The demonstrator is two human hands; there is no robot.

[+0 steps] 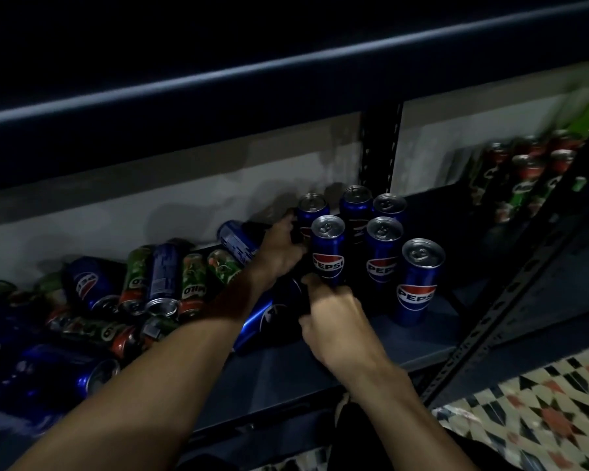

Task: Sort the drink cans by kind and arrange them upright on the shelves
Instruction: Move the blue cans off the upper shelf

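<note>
- Reaching in over the shelf board point(429, 334), the right hand point(337, 317) has thumb and fingers wrapped round the lying Pepsi can point(261, 319), just off the front left corner of the block of upright Pepsi cans point(384, 253); its thumb tip comes close to the base of the nearest standing can
- At the block's left flank the left hand point(279, 253) has its fingers curled against something dark beside the back-left can; from where I stand I cannot tell what that is, nor whether it is truly gripped
- The left forearm crosses above the lying Pepsi can and hides its middle
- The block itself is six blue cans, all on their bases with silver tops up: three at the back, two before them, one alone at the front right
- Just left of the block, behind the left hand, a tilted Pepsi can point(238, 241) leans on its side
- Further left of the block lies a jumbled pile point(164, 277) of green Milo and blue Pepsi cans, mixed together on their sides
- Behind the block a perforated post point(380, 147) stands against a pale wall point(150, 205)
- Right of the block, past the post, upright Milo cans point(524, 178) stand together, blurred
- Above the block runs the dark edge of the upper shelf point(286, 69)
- Below and right of the block shows a patterned floor point(541, 419)
</note>
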